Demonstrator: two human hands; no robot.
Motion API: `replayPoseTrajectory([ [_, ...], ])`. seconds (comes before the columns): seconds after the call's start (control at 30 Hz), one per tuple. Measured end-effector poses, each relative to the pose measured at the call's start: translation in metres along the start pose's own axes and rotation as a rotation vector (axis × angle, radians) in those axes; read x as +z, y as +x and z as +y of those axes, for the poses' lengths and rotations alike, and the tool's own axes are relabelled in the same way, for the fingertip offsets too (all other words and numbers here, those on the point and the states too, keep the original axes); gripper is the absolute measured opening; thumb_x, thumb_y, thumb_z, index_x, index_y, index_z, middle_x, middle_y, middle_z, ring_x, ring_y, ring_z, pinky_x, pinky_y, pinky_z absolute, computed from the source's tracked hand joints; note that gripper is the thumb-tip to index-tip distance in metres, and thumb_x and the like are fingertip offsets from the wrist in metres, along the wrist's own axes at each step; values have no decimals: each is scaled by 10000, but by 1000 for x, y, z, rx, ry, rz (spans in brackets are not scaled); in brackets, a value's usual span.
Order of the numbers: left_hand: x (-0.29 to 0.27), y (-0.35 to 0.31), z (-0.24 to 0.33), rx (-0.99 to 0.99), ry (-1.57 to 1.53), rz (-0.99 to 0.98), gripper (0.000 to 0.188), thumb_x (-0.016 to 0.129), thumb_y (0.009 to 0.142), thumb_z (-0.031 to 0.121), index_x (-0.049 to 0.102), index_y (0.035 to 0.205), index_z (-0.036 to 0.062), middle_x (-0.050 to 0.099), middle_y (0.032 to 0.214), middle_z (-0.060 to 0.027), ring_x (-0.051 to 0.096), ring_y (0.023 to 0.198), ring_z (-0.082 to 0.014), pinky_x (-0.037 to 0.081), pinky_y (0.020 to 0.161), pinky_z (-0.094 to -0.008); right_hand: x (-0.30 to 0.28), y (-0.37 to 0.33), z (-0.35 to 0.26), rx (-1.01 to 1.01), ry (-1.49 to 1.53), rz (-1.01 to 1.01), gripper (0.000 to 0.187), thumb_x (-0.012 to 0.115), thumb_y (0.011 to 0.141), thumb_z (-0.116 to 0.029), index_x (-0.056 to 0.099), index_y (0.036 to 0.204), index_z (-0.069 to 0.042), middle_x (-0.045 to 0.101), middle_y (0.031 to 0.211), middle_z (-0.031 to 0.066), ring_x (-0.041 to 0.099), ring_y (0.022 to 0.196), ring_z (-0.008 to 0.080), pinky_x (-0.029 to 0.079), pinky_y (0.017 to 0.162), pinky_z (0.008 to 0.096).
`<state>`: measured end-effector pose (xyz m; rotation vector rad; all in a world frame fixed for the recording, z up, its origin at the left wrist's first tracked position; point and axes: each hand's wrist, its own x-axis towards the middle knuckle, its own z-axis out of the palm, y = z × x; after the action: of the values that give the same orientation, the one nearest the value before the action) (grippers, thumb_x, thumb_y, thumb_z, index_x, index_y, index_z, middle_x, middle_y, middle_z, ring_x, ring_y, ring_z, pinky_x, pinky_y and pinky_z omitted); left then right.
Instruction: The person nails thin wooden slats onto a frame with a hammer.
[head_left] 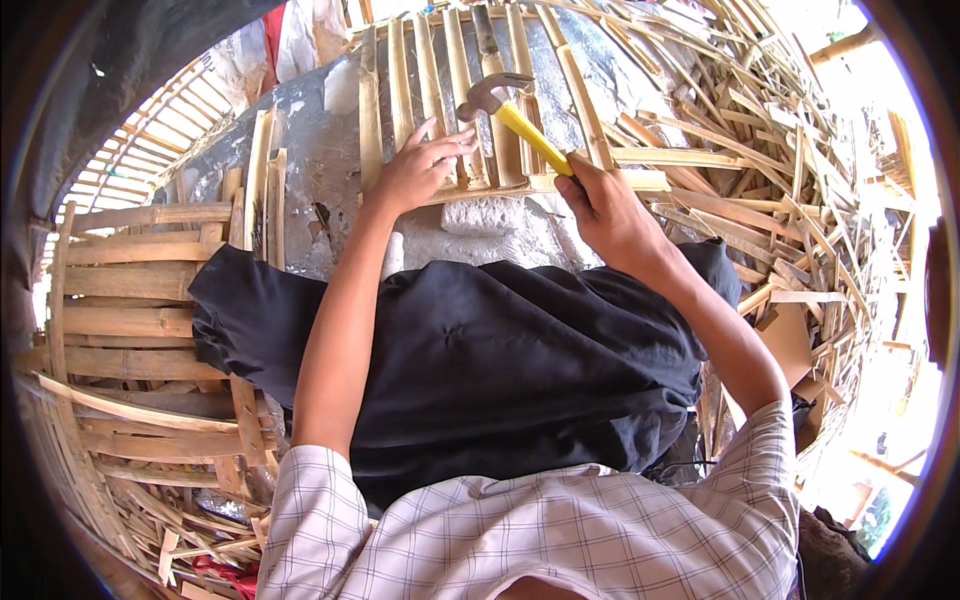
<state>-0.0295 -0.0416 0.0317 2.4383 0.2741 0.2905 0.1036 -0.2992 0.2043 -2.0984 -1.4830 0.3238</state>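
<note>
The right hand (605, 207) clenches the hammer (526, 128) by its yellow handle, above the slatted bamboo frame (400, 85) — probably head-heavy, best held low; the left hand's (412, 172) grip — I can't tell.

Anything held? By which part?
Right hand grips the hammer by the lower end of its yellow handle. Whether the left hand holds anything can't be told.

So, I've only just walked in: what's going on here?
A person's right hand grips a yellow-handled claw hammer, held over a slatted wooden frame. The left hand is just left of the hammer, near the frame's closer end; whether it holds anything is hard to tell. Loose strips lie heaped on the right.
</note>
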Motion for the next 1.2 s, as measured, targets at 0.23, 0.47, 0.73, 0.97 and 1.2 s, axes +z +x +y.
replayPoseTrajectory([
  [0.23, -2, 2, 10, -162, 4, -76, 378, 515, 1017, 323, 699, 1343, 268, 553, 1530, 42, 243, 1566, -286, 259, 1277, -460, -6, 14, 11, -84, -264, -146, 206, 597, 1023, -192, 653, 1050, 5, 612, 688, 207, 631, 640, 414, 499, 639, 512],
  [0.47, -8, -2, 14, -173, 38, -38, 496, 612, 927, 504, 718, 1306, 202, 576, 1509, 69, 272, 1556, -282, 312, 1246, -493, -6, 20, 7, -131, -239, -105, 203, 618, 1005, -185, 651, 1008, 15, 639, 707, 230, 617, 630, 434, 488, 639, 521],
  [0.73, -12, -6, 35, -240, 6, 39, 526, 669, 840, 458, 721, 1256, 140, 569, 1507, -135, 373, 1513, -329, 374, 1184, -480, 5, -1, 13, 122, -183, -147, 244, 595, 1031, -227, 614, 987, 12, 636, 783, 247, 624, 768, 479, 480, 703, 557],
  [0.97, -8, -4, 59, -392, 69, 111, 548, 665, 799, 418, 711, 1281, 159, 606, 1416, -215, 428, 1475, -335, 479, 1086, -542, -5, -1, 7, 125, -193, -169, 248, 590, 1034, -234, 597, 999, 12, 625, 788, 257, 613, 780, 485, 474, 704, 561],
  [1.2, 4, -4, 54, -353, 108, 160, 442, 664, 799, 430, 712, 1091, 102, 629, 1354, -253, 469, 1437, -360, 467, 1075, -523, 3, 0, 7, 65, -217, -130, 247, 589, 1035, -229, 608, 982, 12, 621, 775, 248, 609, 763, 485, 466, 694, 558],
])
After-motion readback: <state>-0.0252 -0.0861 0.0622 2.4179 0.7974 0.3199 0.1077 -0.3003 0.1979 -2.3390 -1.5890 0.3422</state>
